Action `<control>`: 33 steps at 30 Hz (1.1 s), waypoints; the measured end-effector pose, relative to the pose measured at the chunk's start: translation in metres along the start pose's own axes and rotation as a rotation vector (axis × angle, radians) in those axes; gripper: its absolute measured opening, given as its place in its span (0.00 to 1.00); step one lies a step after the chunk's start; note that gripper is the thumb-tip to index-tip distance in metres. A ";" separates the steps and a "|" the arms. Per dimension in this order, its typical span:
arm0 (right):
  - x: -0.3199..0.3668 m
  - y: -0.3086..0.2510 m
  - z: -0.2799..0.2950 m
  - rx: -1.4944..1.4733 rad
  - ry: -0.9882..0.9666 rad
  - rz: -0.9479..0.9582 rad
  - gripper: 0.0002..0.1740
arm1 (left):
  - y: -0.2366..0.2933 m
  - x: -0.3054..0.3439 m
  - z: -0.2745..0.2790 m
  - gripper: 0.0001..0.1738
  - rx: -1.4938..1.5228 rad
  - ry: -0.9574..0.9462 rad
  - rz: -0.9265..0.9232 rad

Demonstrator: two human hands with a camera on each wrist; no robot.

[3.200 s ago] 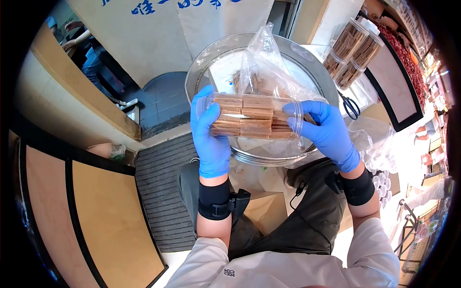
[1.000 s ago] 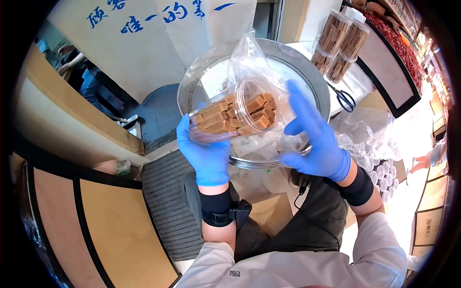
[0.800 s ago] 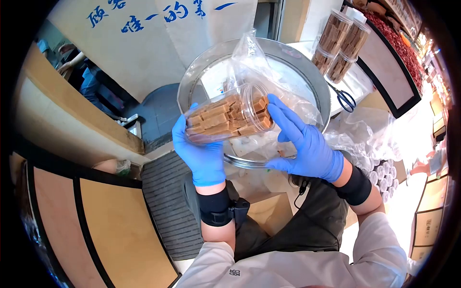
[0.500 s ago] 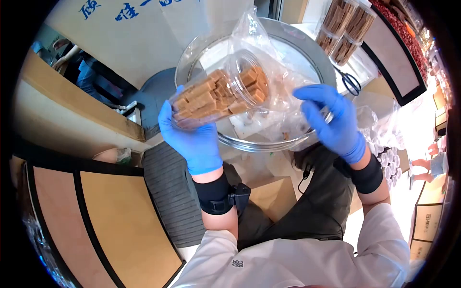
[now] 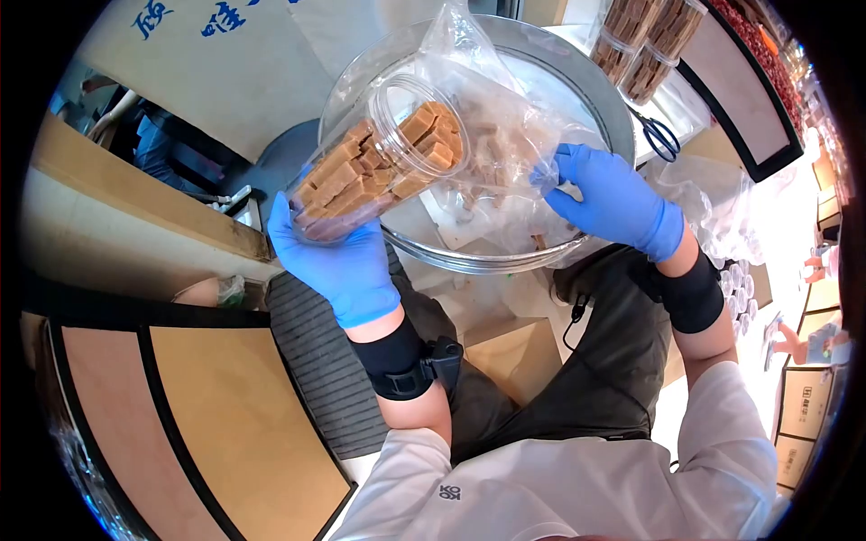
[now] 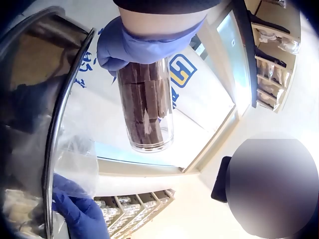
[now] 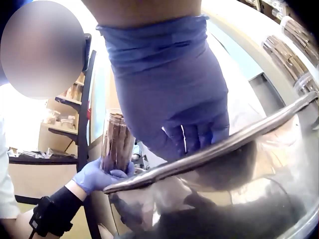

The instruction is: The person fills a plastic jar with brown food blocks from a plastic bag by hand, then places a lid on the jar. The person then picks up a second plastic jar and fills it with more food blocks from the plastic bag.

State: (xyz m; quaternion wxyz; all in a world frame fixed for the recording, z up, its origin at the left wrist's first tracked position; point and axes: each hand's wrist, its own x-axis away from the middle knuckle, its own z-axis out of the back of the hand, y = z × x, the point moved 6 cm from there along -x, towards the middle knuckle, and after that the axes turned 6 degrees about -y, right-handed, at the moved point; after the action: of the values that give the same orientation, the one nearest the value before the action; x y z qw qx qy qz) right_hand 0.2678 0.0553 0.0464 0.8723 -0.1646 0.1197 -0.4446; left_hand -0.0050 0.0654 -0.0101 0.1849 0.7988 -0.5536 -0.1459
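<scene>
My blue-gloved left hand (image 5: 338,275) grips a clear plastic jar (image 5: 329,216) by its lower part. The jar is tilted, its open mouth facing up and to the right, and brown rectangular blocks (image 5: 433,135) are packed inside. In the left wrist view the same jar (image 6: 144,107) shows stacked blocks through its wall. The gloved right hand (image 5: 622,203) pinches the edge of a clear plastic bag (image 5: 519,131), with more brown pieces inside it. The bag lies in a wide round metal pan (image 5: 492,261). In the right wrist view the pan's rim hides the right fingertips.
Filled jars (image 5: 645,45) stand stacked on a white surface at the back right, with dark-handled scissors (image 5: 660,140) near them. Several empty clear containers (image 5: 740,293) sit at the right. A cardboard box (image 5: 514,356) is below, between the person's legs.
Both hands held the jar at first. The right hand let go, touched the jar's mouth, then moved right to the bag's edge. The left hand shifted left with the jar, tilting its mouth upward.
</scene>
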 end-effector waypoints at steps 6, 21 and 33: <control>0.001 0.008 -0.018 -0.093 -0.348 0.034 0.11 | -0.003 0.000 -0.002 0.31 -0.003 -0.014 0.007; -0.007 0.028 -0.063 -0.184 -0.607 -0.005 0.19 | -0.009 -0.001 -0.004 0.30 0.047 -0.076 0.083; 0.015 0.021 0.011 -0.434 -0.341 -0.178 0.12 | -0.010 -0.002 -0.004 0.29 0.059 -0.084 0.100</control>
State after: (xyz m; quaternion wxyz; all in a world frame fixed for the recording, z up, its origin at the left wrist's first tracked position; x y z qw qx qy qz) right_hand 0.2955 0.0565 0.0470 0.7818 -0.4296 0.0486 -0.4493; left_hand 0.0046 0.0707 -0.0115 0.1449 0.7684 -0.6042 -0.1533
